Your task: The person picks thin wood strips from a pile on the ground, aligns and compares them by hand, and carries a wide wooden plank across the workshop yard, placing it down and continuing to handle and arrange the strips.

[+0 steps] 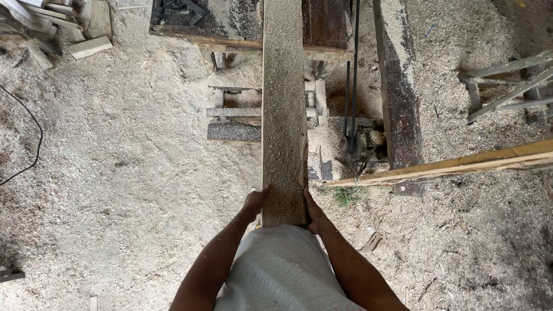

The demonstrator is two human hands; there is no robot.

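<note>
A: Two hands on one plank (284,109). How does the plank look?

B: Long, narrow and pale, its upper face dusted all over with sawdust. It runs straight away from the person, its near end just in front of the body and its far part lying across the dark, sawdust-covered counter (230,23) at the top of the view. The right-hand edge looks rough and slightly wavy near the near end.

A: And the grip?

B: The left hand (254,203) presses against the plank's left edge, fingers closed along it. The right hand (314,212) is clamped on the right edge in the same manner. Each grip is pressed to the wood, not spread.

A: What lies around it?

B: A sawdust-covered floor (127,173), a dark beam (399,103) to the right, a yellowish slat (461,166) lying crosswise, and a belt (350,75) running down to a small motor (363,144).

A: What is hidden or unclear?

B: The plank's far end is cut off by the top of the view. Its underside cannot be seen, nor the fingertips beneath the edges. The parts under the counter are half buried in sawdust and hard to make out.
</note>
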